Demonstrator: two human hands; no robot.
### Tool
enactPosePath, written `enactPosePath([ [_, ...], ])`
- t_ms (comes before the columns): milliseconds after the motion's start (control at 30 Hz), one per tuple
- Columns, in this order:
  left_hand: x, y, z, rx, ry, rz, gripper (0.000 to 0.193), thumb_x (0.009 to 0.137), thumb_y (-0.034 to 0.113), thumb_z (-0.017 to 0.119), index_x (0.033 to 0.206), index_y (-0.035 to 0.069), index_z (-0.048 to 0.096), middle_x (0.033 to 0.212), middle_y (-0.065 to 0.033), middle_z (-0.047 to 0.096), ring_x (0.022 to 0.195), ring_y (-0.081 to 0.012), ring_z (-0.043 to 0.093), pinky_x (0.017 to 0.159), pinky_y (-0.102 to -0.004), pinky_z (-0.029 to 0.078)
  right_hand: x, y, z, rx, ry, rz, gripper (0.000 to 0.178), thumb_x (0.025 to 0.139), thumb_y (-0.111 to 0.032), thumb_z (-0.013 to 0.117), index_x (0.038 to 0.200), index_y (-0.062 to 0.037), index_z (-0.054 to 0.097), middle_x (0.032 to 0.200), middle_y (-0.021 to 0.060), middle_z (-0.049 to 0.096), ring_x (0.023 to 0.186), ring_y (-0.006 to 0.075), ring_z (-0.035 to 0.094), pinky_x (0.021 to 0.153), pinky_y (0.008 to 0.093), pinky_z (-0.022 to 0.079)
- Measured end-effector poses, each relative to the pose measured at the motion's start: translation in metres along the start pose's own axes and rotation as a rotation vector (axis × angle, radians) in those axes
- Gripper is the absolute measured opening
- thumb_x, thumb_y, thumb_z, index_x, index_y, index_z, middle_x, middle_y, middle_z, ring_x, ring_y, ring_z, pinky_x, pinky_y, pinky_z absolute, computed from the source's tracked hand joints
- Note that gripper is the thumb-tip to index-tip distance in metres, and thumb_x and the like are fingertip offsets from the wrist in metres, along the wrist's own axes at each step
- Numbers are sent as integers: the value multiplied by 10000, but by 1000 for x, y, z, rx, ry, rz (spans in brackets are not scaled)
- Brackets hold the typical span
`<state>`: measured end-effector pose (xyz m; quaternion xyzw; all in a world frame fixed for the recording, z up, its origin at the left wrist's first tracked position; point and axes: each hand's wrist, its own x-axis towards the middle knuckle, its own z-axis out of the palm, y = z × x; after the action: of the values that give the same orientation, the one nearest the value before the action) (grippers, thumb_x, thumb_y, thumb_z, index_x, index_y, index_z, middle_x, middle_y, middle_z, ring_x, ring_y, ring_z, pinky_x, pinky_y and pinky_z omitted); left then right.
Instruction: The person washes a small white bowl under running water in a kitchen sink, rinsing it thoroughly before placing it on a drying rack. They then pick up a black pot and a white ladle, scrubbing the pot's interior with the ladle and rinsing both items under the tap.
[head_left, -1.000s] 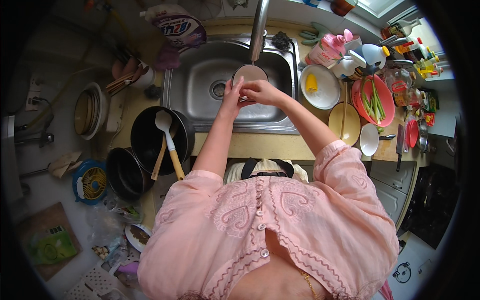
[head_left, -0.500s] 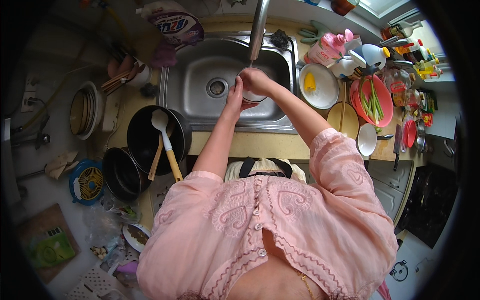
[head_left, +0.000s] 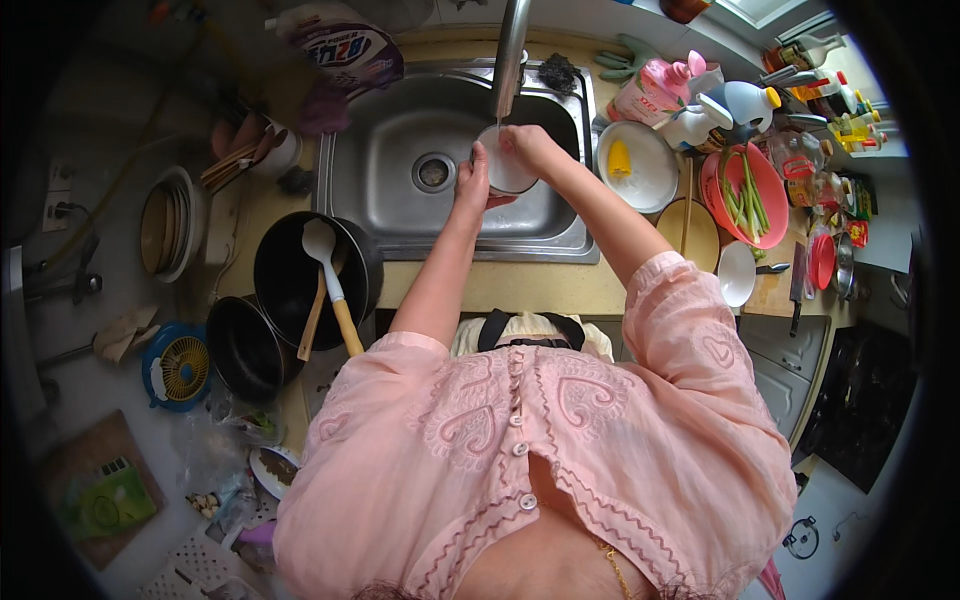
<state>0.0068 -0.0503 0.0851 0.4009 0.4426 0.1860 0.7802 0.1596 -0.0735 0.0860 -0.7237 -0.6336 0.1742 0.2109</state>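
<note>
Bowl (head_left: 510, 180): I see it under the faucet (head_left: 508, 60), over the right half of the sink (head_left: 385, 150).
Left hand (head_left: 474, 178): grasping the bowl's left side.
Right hand (head_left: 527, 150): over its far right rim; I can't tell its grip.

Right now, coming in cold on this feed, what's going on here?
A person in a pink blouse holds a bowl in the left hand, beneath the faucet and over the steel sink. The right hand is over the bowl's opening, its grip unclear. On the left, a white-headed spoon rests in a black pot; on the right, green stalks lie in a pink basin.
</note>
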Motion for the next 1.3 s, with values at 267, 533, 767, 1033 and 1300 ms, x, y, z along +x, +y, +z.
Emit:
enactPosePath([
  [267, -5, 4, -3, 3, 143, 25, 642, 859, 578, 449, 1157, 10, 415, 1040, -104, 538, 930, -233, 586, 559, -392, 584, -23, -42, -3, 381, -374, 65, 160, 779, -63, 523, 869, -53, 655, 737, 145, 640, 727, 272, 626, 685, 321, 482],
  [533, 8, -23, 0, 87, 102, 84, 662, 850, 600, 435, 1214, 51, 363, 1138, -121, 501, 960, -276, 594, 634, -427, 584, 3, 14, 4, -133, -226, 2, 124, 687, -50, 590, 789, -42, 659, 700, 128, 634, 680, 296, 625, 648, 345, 500],
  [767, 3, -10, -10, -43, -6, 17, 710, 826, 648, 408, 1234, 70, 346, 1161, -128, 492, 957, -288, 600, 635, -423, 587, 17, -12, 5, 135, -55, -86, 65, 705, -85, 608, 713, -20, 608, 697, 152, 602, 669, 325, 594, 615, 366, 476],
  [1033, 12, -12, -9, 91, 209, 131, 634, 843, 584, 473, 1186, 54, 418, 1089, -112, 515, 915, -241, 597, 527, -370, 582, -38, -47, 3, 204, -291, 3, 177, 760, -40, 563, 914, -23, 649, 815, 170, 649, 723, 295, 635, 665, 352, 493],
  [1300, 8, 11, -23, -129, -160, 105, 668, 871, 618, 341, 1286, 94, 341, 1146, -104, 543, 1007, -245, 590, 700, -422, 578, -43, -19, -25, 627, 409, 293, 239, 833, -146, 589, 990, 34, 597, 888, 157, 642, 817, 167, 637, 670, 293, 524],
])
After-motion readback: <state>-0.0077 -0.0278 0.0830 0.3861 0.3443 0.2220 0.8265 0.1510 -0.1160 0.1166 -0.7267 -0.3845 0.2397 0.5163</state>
